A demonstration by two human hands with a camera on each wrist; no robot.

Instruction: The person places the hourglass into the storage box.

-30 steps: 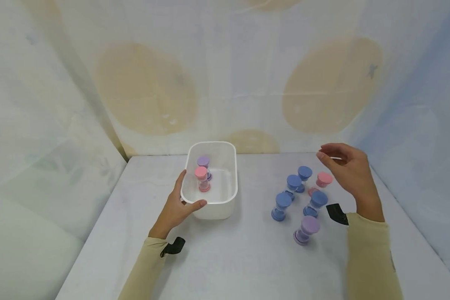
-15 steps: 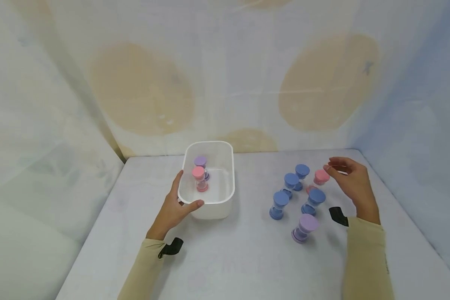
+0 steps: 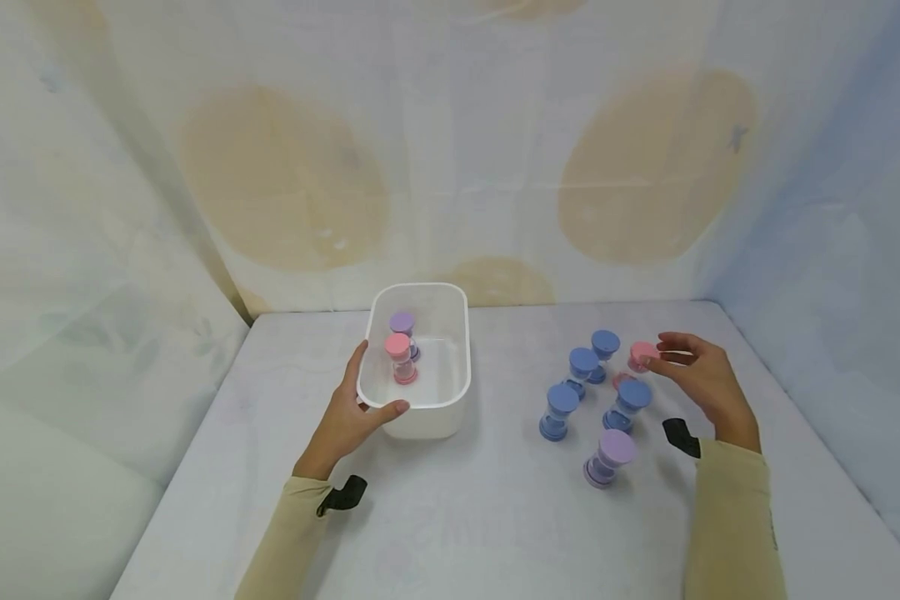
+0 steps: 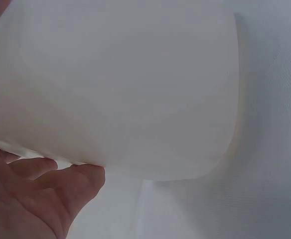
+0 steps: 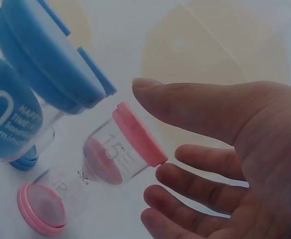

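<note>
My left hand [image 3: 366, 397] grips the near left corner of a white tub [image 3: 457, 392], thumb along its left rim and fingers on the front wall. The left wrist view shows that wall [image 4: 125, 89] and my fingers [image 4: 61, 181] beneath it. In the tub stand a pink sand timer [image 3: 400, 358] and a purple one [image 3: 402, 326]. My right hand [image 3: 654, 351] curls its thumb and fingers round the cap of a second pink sand timer [image 3: 640, 356]. The right wrist view shows a fingertip [image 5: 161, 172] against that cap [image 5: 138, 134].
Several blue sand timers [image 3: 582, 368] stand just left of the right hand, one close by in the right wrist view [image 5: 31, 74]. A purple timer [image 3: 606, 458] stands nearer me. Patterned cloth walls [image 3: 450, 167] close in the table [image 3: 495, 517] at the back and sides.
My right hand has come down and forward from above the timers, and its fingers have closed round the pink timer's cap. The left hand and the tub have stayed put.
</note>
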